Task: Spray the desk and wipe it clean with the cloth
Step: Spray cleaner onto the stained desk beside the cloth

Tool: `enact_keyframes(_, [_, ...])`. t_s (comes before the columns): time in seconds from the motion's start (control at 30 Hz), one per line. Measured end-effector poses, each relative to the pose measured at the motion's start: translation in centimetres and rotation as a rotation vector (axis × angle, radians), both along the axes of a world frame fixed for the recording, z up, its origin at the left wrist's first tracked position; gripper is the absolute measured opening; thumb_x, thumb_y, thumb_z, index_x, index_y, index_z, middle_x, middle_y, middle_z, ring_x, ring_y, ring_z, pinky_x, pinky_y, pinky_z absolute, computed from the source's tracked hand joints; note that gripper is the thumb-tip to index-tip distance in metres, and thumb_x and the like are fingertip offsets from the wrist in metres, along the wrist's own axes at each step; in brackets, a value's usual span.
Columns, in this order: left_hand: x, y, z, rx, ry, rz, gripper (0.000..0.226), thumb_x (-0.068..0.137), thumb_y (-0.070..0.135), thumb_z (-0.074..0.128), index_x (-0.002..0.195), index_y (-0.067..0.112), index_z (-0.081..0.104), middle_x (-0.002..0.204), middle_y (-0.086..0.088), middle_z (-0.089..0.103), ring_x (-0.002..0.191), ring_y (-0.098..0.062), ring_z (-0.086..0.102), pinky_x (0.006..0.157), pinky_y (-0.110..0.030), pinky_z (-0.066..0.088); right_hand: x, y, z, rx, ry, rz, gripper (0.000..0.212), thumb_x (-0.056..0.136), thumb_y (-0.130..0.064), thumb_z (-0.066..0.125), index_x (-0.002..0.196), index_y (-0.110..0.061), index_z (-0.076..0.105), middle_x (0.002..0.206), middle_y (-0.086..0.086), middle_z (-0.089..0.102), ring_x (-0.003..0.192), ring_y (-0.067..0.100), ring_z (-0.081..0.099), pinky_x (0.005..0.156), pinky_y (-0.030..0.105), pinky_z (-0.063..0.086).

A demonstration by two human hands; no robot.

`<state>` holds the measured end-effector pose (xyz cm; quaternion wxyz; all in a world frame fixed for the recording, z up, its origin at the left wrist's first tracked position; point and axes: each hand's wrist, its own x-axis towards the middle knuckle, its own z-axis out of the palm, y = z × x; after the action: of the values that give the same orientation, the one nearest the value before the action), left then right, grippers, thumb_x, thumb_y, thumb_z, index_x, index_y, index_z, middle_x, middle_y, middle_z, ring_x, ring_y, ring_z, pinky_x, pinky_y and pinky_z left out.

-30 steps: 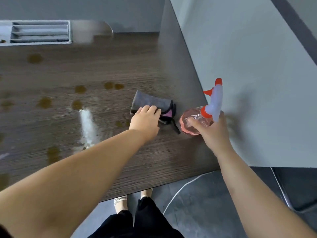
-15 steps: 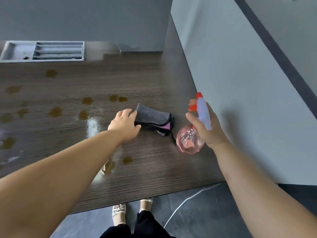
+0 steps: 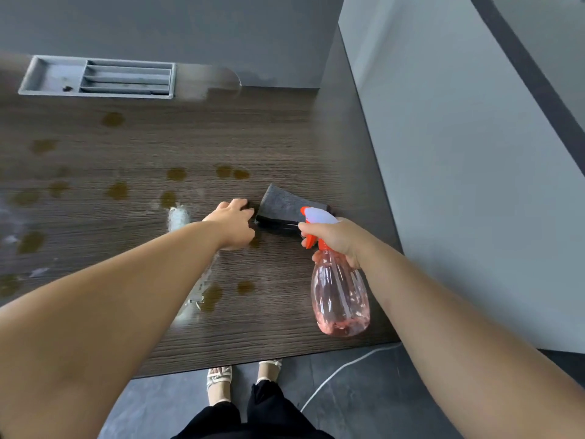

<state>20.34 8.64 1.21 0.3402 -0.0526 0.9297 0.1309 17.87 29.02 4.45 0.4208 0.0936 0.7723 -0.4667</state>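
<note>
**Over a stained desk, bottle raised and cloth waiting**

On the dark wood desk (image 3: 285,137), brown spots (image 3: 177,174) dot the surface beside a wet streak (image 3: 178,217). The right hand (image 3: 338,239) grips the neck of a pink spray bottle (image 3: 340,299), fingers wrapped at the orange trigger, held above the desk. The left hand (image 3: 234,226) rests loosely curled, fingertips touching the folded grey cloth (image 3: 281,201). A grey tray (image 3: 50,79) sits at the far edge.
</note>
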Motion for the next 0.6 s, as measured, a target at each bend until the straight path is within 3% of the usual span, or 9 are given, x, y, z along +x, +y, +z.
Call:
enact_keyframes(0.17, [-0.3, -0.3, 0.0, -0.002, -0.023, -0.004, 0.058, 0.096, 0.024, 0.034, 0.150, 0.023, 0.015, 0.158, 0.006, 0.000, 0.143, -0.025, 0.004, 0.115, -0.038, 0.020, -0.9, -2.0, 0.1, 0.018, -0.003, 0.024, 0.027, 0.091, -0.028, 0.061, 0.110, -0.009, 0.061, 0.088, 0.012, 0.061, 0.058, 0.018, 0.053, 0.056, 0.025, 0.047])
enact_keyframes(0.3, [-0.5, -0.6, 0.1, 0.005, -0.039, 0.020, 0.060, 0.093, 0.022, 0.036, 0.150, 0.027, 0.017, 0.158, 0.008, 0.001, 0.144, -0.023, 0.003, 0.116, -0.040, 0.020, -0.8, -3.0, 0.4, 0.056, -0.061, 0.059, 0.019, 0.093, -0.026, 0.058, 0.098, -0.007, 0.060, 0.077, 0.010, 0.057, 0.058, 0.019, 0.053, 0.056, 0.026, 0.044])
enact_keyframes(0.43, [-0.4, -0.7, 0.0, 0.013, -0.036, 0.006, 0.061, 0.093, 0.021, 0.037, 0.150, 0.026, 0.016, 0.158, 0.008, 0.001, 0.143, -0.023, 0.003, 0.116, -0.040, 0.022, -0.9, -2.7, 0.4, 0.073, -0.059, 0.049, 0.018, 0.092, -0.029, 0.059, 0.102, -0.014, 0.057, 0.082, 0.008, 0.060, 0.053, 0.015, 0.055, 0.046, 0.021, 0.046])
enact_keyframes(0.53, [-0.4, -0.7, 0.1, 0.014, -0.038, -0.003, 0.061, 0.093, 0.020, 0.036, 0.150, 0.025, 0.015, 0.158, 0.007, 0.000, 0.144, -0.023, 0.002, 0.115, -0.040, 0.023, -1.1, -2.1, 0.5, 0.049, -0.031, -0.024, 0.018, 0.093, -0.022, 0.058, 0.103, -0.007, 0.057, 0.076, 0.006, 0.057, 0.046, 0.011, 0.053, 0.041, 0.018, 0.045])
enact_keyframes(0.6, [-0.4, -0.6, 0.2, 0.012, -0.039, -0.011, 0.061, 0.093, 0.019, 0.036, 0.150, 0.025, 0.015, 0.158, 0.006, 0.000, 0.144, -0.024, 0.001, 0.115, -0.040, 0.023, -1.1, -1.5, 0.4, 0.009, -0.012, -0.080, 0.025, 0.093, -0.016, 0.056, 0.116, -0.007, 0.053, 0.077, 0.005, 0.054, 0.053, 0.011, 0.054, 0.041, 0.018, 0.046])
